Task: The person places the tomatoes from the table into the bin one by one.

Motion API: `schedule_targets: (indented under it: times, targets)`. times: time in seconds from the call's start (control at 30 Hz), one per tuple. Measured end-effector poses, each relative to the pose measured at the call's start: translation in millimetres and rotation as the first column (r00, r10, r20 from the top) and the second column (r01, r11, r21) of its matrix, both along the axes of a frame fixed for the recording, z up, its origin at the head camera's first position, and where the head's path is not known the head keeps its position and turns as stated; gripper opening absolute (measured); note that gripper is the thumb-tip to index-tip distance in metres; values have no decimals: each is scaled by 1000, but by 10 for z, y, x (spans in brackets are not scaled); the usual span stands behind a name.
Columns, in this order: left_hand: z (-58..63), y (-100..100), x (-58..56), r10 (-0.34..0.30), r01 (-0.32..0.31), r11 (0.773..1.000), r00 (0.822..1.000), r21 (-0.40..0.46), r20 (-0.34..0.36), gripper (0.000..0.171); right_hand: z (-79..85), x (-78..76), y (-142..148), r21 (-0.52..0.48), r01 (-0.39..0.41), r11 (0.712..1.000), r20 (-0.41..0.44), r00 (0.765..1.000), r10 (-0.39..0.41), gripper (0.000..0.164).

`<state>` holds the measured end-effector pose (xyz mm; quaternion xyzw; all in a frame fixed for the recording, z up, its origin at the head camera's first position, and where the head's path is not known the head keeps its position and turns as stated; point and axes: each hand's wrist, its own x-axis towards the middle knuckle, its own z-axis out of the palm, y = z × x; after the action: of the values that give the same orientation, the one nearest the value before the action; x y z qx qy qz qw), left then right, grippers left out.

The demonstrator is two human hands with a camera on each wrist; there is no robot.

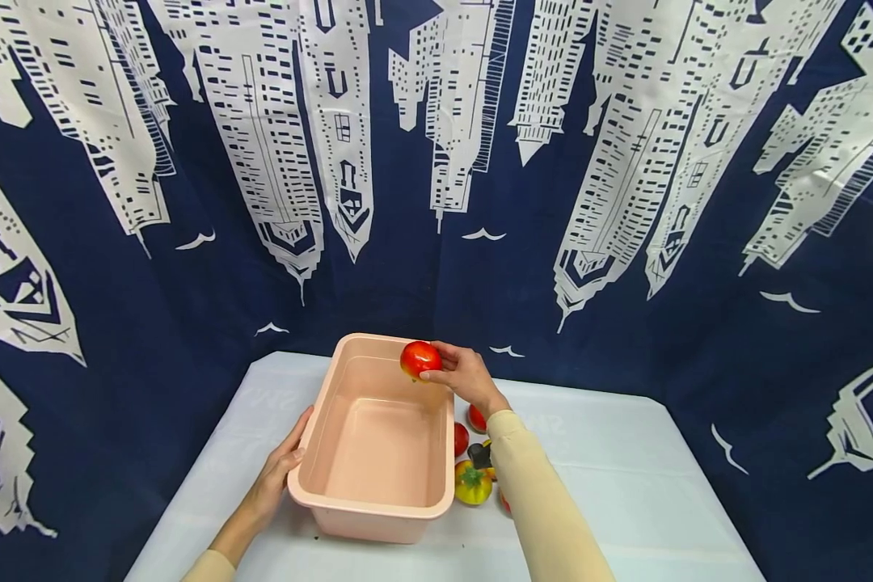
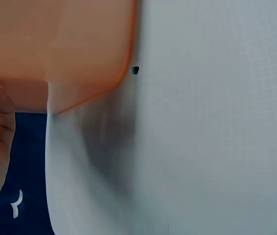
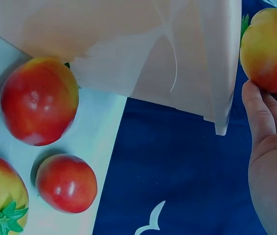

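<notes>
My right hand (image 1: 469,376) pinches a red tomato (image 1: 419,360) with a yellowish underside, thumb on one side and fingers on the other. It is held up over the far right corner of a pale pink plastic basin (image 1: 378,507). The right wrist view shows the same tomato (image 3: 265,51) at the fingertips, beside the basin's rim. My left hand (image 1: 272,477) holds the basin at its left side, the thumb by the rim. In the left wrist view, fingers (image 2: 4,117) bend up against the basin's outer wall. The basin's inside shows bare.
Several tomatoes lie on the white table (image 1: 589,469) right of the basin, among them a yellow-green one (image 1: 473,483) with a green calyx and a small red one (image 3: 67,183). My right sleeve (image 1: 546,501) partly covers them. A navy cloth (image 1: 436,299) with white buildings hangs behind.
</notes>
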<state>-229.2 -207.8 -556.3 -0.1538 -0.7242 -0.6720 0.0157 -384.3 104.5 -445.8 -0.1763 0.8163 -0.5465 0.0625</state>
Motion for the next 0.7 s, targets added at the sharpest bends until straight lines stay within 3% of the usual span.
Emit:
schedule_targets:
  times: [0.7]
  targets:
    - [0,-9,0,10,-10,1000,1000,-9,15,62,-42,-10,-116,-4,-69,998,3,998,69,60]
